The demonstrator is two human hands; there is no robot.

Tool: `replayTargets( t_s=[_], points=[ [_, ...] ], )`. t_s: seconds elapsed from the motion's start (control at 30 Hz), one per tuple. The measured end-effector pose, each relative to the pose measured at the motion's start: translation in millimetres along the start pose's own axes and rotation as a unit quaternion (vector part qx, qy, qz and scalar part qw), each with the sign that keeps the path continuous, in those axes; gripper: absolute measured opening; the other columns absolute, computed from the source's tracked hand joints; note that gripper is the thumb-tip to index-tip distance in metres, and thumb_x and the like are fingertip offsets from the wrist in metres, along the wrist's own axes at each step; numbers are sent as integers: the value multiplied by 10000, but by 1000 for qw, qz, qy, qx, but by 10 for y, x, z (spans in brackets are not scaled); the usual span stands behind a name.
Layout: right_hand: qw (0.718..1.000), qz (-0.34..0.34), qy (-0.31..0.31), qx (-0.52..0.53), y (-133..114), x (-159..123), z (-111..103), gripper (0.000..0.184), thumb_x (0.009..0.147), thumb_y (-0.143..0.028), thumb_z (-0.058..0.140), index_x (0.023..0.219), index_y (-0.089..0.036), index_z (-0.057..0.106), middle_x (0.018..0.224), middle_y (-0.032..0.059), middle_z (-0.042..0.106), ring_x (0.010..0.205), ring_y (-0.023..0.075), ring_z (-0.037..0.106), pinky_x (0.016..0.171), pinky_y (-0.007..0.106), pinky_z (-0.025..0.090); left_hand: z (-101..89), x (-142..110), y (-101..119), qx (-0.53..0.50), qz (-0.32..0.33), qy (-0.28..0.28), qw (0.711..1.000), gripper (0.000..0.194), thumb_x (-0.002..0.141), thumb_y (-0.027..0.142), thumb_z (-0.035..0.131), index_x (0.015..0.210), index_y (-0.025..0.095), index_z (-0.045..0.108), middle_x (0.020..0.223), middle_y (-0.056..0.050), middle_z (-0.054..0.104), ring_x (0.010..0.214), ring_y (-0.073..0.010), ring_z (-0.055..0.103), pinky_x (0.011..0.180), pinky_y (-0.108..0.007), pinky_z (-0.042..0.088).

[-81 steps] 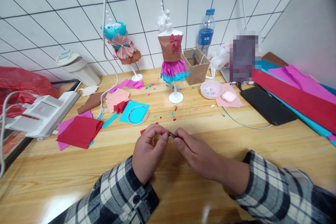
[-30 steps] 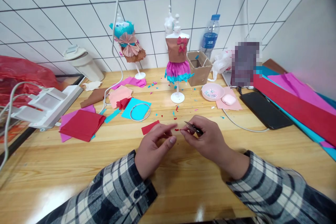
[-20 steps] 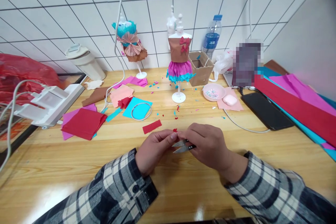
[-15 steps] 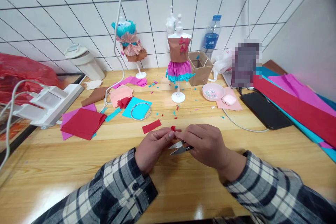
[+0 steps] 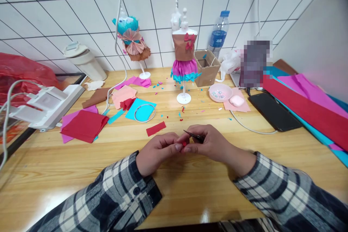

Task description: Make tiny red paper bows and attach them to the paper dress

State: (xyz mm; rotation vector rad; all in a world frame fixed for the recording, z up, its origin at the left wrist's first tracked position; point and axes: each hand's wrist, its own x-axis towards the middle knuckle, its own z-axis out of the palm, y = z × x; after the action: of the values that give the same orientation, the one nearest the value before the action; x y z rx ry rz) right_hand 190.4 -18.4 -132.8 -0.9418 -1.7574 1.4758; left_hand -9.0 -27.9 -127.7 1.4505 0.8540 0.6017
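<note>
Head view: both my hands are meeting at a small red piece (image 5: 184, 145)

Clock directions are running from that piece. Folded red sheets (image 5: 85, 126) are lying between nine and ten, a blue square (image 5: 133, 110) under a thin ring (image 5: 135, 117) and a red strip (image 5: 156, 129) near ten. My left hand (image 5: 160, 150) is keeping a narrow pinch on the small red piece, just above the wooden table (image 5: 174, 195). Straight up at twelve, a dressed mannequin (image 5: 184, 49) is standing. My right hand (image 5: 212, 143) is gripping dark snips (image 5: 197, 137), tips pointing toward ten, its thumb also touching the piece. A pink dish (image 5: 220, 98) is sitting at one, a black phone (image 5: 275, 110) at two.
</note>
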Motion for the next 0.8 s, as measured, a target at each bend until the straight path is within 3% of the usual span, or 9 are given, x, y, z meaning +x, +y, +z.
replayTargets(
  t_s=[0.23,0.4,0.6,0.8],
  points=[
    [996,81,11,-29,18,10,-41,144,762,-286,669,806,-151,693,607,-43,534,537,76,369,523,231,293,-19,6,39,119,46,23,992,260,873,323,546,721,141,653,749,-36,592,728,-151,544,699,-264,413],
    [996,41,10,-79,22,19,-22,75,820,-223,568,817,-164,614,716,-21,581,641,101,472,597,234,368,-45,12,-5,215,88,29,972,257,912,295,490,800,152,672,803,-54,636,779,-162,579,740,-277,438],
    [982,-8,75,-175,36,15,25,60,844,-203,551,831,-185,607,768,-8,607,704,123,514,646,252,383,-96,28,-16,299,110,115,941,279,909,320,509,1075,174,678,965,-89,658,922,-209,590,829,-339,443],
    [979,-13,95,-182,42,2,74,38,837,-225,580,833,-190,593,786,-4,613,673,120,498,632,256,374,-19,25,9,326,146,143,923,119,844,256,610,833,171,693,855,-59,659,839,-185,588,796,-322,442]
  ],
)
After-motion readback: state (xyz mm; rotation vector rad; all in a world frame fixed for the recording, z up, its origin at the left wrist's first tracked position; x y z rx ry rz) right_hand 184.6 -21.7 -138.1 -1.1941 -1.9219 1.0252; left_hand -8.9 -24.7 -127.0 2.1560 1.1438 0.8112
